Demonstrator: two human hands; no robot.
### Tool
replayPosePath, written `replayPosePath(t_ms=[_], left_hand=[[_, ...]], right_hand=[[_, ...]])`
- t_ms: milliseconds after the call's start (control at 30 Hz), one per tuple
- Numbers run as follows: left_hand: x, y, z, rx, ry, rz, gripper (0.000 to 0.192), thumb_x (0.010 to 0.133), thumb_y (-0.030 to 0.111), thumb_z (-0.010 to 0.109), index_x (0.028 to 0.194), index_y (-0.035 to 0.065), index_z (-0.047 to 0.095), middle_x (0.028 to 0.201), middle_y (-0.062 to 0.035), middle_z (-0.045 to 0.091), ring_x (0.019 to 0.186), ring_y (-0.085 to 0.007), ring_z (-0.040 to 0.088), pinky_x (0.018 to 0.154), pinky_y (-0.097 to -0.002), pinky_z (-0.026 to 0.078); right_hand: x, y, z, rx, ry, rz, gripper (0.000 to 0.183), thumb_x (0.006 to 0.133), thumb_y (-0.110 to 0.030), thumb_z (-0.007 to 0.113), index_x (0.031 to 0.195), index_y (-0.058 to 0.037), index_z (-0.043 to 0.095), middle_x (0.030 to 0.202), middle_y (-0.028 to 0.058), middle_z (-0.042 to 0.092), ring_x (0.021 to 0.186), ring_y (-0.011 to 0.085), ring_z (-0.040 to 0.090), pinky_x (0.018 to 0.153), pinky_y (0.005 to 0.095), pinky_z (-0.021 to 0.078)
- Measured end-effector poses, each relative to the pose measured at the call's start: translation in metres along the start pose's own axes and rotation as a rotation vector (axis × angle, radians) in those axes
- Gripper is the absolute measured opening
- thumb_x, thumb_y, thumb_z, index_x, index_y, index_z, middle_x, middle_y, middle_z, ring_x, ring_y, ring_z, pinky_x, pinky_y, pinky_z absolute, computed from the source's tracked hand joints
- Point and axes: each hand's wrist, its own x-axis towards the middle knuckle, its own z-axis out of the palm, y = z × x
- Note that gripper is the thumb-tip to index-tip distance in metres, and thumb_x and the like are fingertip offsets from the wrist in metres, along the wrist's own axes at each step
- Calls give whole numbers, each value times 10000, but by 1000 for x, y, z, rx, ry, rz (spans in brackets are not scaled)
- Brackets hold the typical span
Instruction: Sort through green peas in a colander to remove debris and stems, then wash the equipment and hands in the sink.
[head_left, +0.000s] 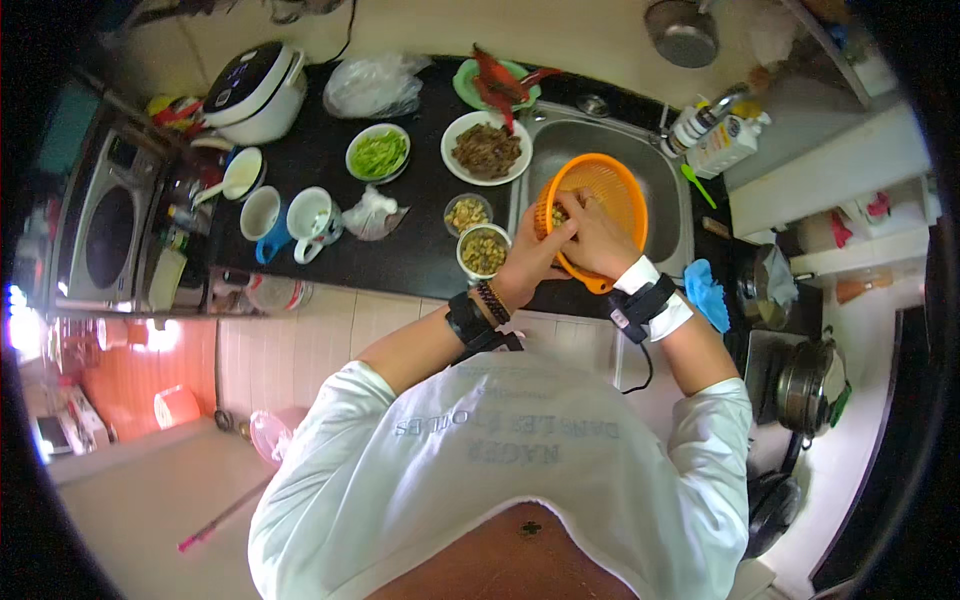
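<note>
An orange plastic colander is tilted over the near left side of the stainless steel sink. My left hand grips the colander's left side near the rim. Inside it, my right hand has its fingers bent down against the left wall, by small yellow-green food pieces. Whether those fingers pinch anything is hidden. Left of my hands, a white cup holds similar pieces, and a small bowl behind it holds paler chopped bits.
On the black counter are a plate of dark shredded food, a bowl of sliced greens, two mugs, a knotted plastic bag and a rice cooker. A faucet and a blue cloth are at the right.
</note>
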Motion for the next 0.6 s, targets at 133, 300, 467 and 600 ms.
replayPosePath(t_ms=[133, 300, 467, 600], left_hand=[[-14, 8, -13, -20, 87, -59, 493, 823, 310, 558, 1209, 96, 339, 1107, -97, 486, 962, -198, 555, 685, -348, 540], [-45, 30, -48, -77, 155, 30, 493, 827, 297, 553, 1212, 92, 323, 1096, -103, 488, 929, -198, 569, 661, -340, 550], [-81, 46, -82, -100, 234, 58, 470, 832, 294, 548, 1190, 71, 342, 1076, -93, 500, 909, -187, 578, 683, -352, 545], [-101, 47, -104, -119, 302, 64, 437, 844, 273, 533, 1187, 72, 353, 1074, -85, 508, 914, -193, 577, 683, -350, 545]], right_hand=[[13, -10, 12, -52, -169, -182, 389, 715, -177, 587, 1077, -124, 455, 995, 190, 471, 866, 385, 525, 723, 441, 449], [45, -38, 36, 8, -157, -359, 235, 719, -128, 577, 932, -63, 503, 870, 161, 499, 821, 353, 519, 691, 406, 430], [62, -70, 54, 239, -207, -440, 199, 730, -162, 568, 881, -34, 567, 818, 184, 575, 750, 362, 552, 683, 412, 443], [68, -85, 67, 340, -268, -430, 175, 750, -139, 532, 886, -35, 569, 757, 154, 584, 688, 289, 565, 645, 346, 443]])
